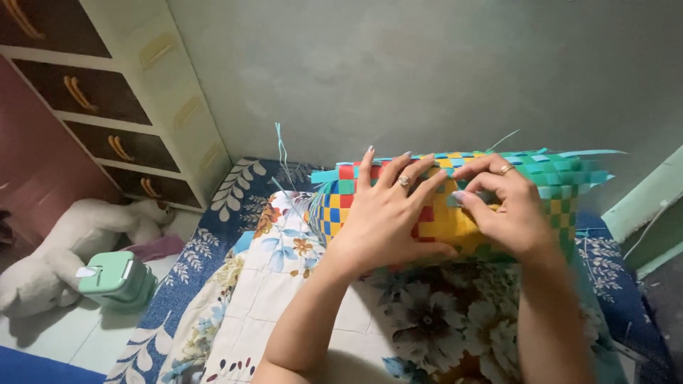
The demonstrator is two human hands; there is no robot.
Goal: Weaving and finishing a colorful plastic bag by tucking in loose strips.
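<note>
Plain greenish wall [427, 64] behind everything, floral quilt [284, 284] spread underneath. Sitting on that quilt, right up against the wall: a woven basket [441, 213] of flat plastic strips in yellow, red, blue and green checks, loose teal strip ends poking out along its top edge. Left hand [388, 213] laid flat on the basket's near side, fingers spread and pressed against the weave, ring on one finger. Right hand [505, 213] just beside it, also on the basket, fingers curled with thumb and forefinger pinching what looks like a strip near the top rim; can't tell exactly which strip, bit blurry there. Also a ring on that hand. Left of the basket, off the quilt on the pale floor: white plush toy [64, 249] lying down, with a small mint green box [117, 279] close in front of it. Further left and back from the basket, cream drawer unit [107, 99] with dark fronts and curved orange handles.
</note>
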